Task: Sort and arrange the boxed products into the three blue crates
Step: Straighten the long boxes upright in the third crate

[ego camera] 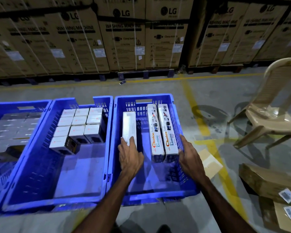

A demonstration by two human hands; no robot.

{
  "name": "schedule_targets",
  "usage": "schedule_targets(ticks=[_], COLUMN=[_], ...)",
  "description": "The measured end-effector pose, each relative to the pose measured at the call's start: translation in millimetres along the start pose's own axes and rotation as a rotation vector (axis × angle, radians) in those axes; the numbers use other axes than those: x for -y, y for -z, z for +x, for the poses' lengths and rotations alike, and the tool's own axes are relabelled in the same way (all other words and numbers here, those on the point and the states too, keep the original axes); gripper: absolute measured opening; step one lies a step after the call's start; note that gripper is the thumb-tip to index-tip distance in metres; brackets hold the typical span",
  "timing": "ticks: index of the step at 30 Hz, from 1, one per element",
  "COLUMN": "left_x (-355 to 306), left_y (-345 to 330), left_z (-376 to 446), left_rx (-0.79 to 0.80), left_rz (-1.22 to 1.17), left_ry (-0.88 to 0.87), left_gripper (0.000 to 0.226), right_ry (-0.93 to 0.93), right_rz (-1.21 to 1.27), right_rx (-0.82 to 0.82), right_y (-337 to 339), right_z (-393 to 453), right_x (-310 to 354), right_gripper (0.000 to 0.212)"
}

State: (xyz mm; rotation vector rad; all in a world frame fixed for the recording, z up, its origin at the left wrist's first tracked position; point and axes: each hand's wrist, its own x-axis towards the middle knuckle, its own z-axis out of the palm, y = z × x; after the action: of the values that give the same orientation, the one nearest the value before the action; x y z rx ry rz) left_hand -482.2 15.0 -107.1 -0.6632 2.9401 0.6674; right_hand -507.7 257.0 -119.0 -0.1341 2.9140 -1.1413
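A warehouse: stacked washing-machine cartons (pixel 124 36) on pallets, yellow floor lines (pixel 202 121).

Concrete floor (pixel 166 84): three blue crates (pixel 60 197), chair (pixel 267 118), cardboard cartons (pixel 267 180).

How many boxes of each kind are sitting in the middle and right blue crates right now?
Small white-topped boxes in the middle crate: 10, for example
Long Choice boxes in the right crate: 2, and
Long plain white box in the right crate, under the left hand: 1
Total: 13
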Motion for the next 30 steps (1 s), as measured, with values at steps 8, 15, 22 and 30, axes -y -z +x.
schedule_targets(ticks=[8, 15, 22, 30], left_x=[-1, 7, 42, 40], left_y=[3, 52, 87, 109], left_z=[9, -3, 10, -22], left_rx=[0.088, -0.091, -0.031, 0.569], left_rz=[0.240, 0.070, -1.034, -2.025], left_ry=[0.041, -0.062, 0.262, 0.557], left_gripper=[0.098, 0.088, 0.050, 0.049], right_ry=[0.060, 0.115, 0.190, 0.059], right_rz=[-0.030, -0.311, -0.129, 0.458], right_rx=[-0.018, -0.174, -0.287, 0.105], right_y=[0, 2, -2, -31], right_z=[-3, -2, -4, -3], right_x=[-1, 3, 30, 124], right_gripper=[0.060, 0.053, 0.039, 0.064])
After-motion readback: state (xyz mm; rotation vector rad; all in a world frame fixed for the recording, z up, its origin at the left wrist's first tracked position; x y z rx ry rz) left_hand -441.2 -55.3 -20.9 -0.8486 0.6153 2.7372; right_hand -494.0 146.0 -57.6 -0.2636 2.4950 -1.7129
